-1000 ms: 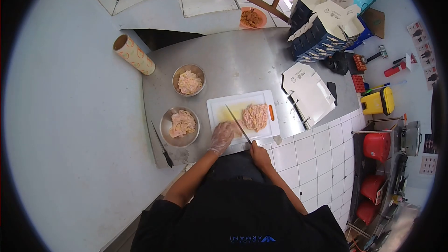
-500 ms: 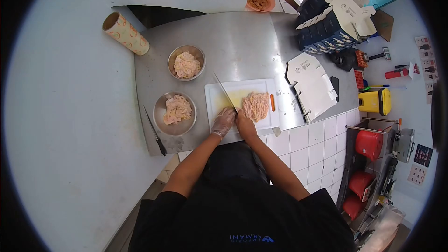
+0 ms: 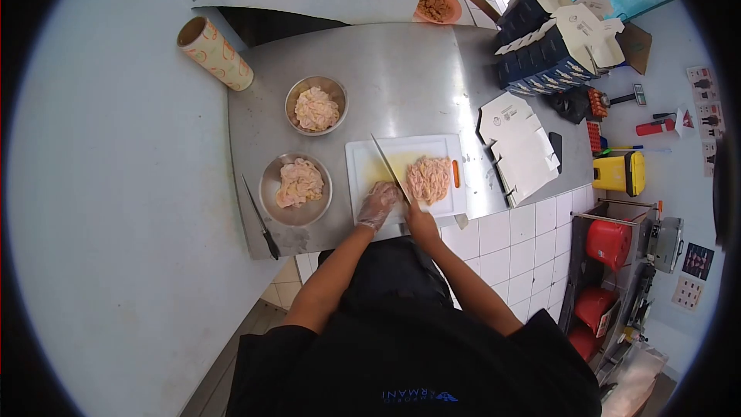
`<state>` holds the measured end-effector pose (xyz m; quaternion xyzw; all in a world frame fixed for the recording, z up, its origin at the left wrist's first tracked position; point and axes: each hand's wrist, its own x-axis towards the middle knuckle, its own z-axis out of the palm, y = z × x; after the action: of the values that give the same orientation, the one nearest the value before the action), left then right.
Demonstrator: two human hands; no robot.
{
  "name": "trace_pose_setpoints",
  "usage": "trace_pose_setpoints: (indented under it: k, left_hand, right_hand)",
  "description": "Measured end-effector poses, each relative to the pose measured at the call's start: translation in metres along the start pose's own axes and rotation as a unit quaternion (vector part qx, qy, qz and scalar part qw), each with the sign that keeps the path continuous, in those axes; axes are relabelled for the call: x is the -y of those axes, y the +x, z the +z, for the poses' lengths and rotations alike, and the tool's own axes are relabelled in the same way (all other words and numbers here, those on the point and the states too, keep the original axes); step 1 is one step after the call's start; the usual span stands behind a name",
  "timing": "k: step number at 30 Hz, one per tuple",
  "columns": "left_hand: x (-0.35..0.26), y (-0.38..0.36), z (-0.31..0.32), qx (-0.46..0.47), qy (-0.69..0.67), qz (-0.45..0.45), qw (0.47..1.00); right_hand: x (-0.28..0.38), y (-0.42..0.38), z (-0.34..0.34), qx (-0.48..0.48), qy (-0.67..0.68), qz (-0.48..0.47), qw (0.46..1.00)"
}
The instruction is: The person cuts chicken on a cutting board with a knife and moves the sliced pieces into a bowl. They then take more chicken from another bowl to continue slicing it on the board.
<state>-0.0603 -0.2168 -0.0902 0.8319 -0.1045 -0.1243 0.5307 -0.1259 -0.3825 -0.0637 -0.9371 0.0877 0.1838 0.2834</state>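
My right hand (image 3: 421, 222) is closed around the handle of a long knife (image 3: 389, 166), whose blade slants over the white cutting board (image 3: 363, 158). Beside the blade, on the board's near part, my left hand (image 3: 378, 204) wears a clear plastic glove. Its fingers are curled downward, and whatever is beneath them is hidden. A heap of raw chicken strips (image 3: 428, 179) lies right of the knife, by the board's orange-edged slot. To the left are two steel bowls, the far bowl (image 3: 340, 91) and the near bowl (image 3: 270, 187), both holding pale raw chicken.
A second knife (image 3: 264, 224) lies on the steel table (image 3: 386, 54) near its left edge. Behind the bowls is a printed roll (image 3: 216, 54). Flattened white cartons (image 3: 521, 147), a phone (image 3: 556, 150) and stacked dark boxes (image 3: 540, 58) occupy the right side.
The right hand and knife handle have moved slightly right and toward me relative to the board. The left hand stays at the blade. The whole view has shifted a little.
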Motion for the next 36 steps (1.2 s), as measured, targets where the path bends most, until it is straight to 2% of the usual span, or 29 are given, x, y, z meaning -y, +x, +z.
trace_pose_setpoints:
  k: [3,7,10,11,13,16,20,22,24,28,36]
  left_hand:
    - [-0.003,0.002,0.004,-0.013,-0.009,0.019,1.0]
    - [0.011,-0.001,0.009,-0.002,0.034,0.057,0.998]
    - [-0.001,-0.001,0.002,-0.001,-0.093,-0.06,0.994]
    - [-0.004,-0.002,-0.001,-0.001,-0.056,-0.025,0.998]
    - [-0.001,-0.001,0.001,-0.002,0.013,0.046,0.999]
    - [-0.007,0.002,-0.002,0.014,0.016,0.036,0.999]
    - [-0.01,0.003,0.0,-0.058,0.062,0.062,0.994]
    - [-0.022,0.001,0.002,-0.1,0.092,0.057,0.989]
    - [-0.027,0.005,0.003,-0.097,0.111,0.066,0.987]
    - [-0.02,0.004,0.008,-0.107,0.134,0.078,0.982]
    - [-0.005,0.014,0.015,-0.095,0.108,0.048,0.988]
  right_hand:
    - [-0.025,-0.053,-0.016,0.041,-0.05,0.023,0.998]
    - [-0.001,0.005,-0.008,0.014,-0.022,-0.013,1.0]
    - [0.011,0.033,-0.001,-0.028,-0.012,-0.073,0.997]
    - [0.003,0.01,-0.008,0.017,-0.019,-0.02,0.999]
    - [-0.019,-0.036,-0.022,0.049,-0.044,0.014,0.998]
    - [-0.015,-0.038,-0.03,0.067,-0.039,0.017,0.997]
    - [0.002,0.011,-0.007,0.003,-0.022,-0.034,0.999]
    - [0.008,0.008,-0.011,0.017,-0.014,-0.009,1.0]
    - [0.009,0.003,-0.015,0.035,-0.025,0.026,0.999]
    - [0.01,0.002,-0.012,0.035,0.002,0.016,0.999]
    - [0.0,-0.029,-0.015,0.039,0.004,0.033,0.999]
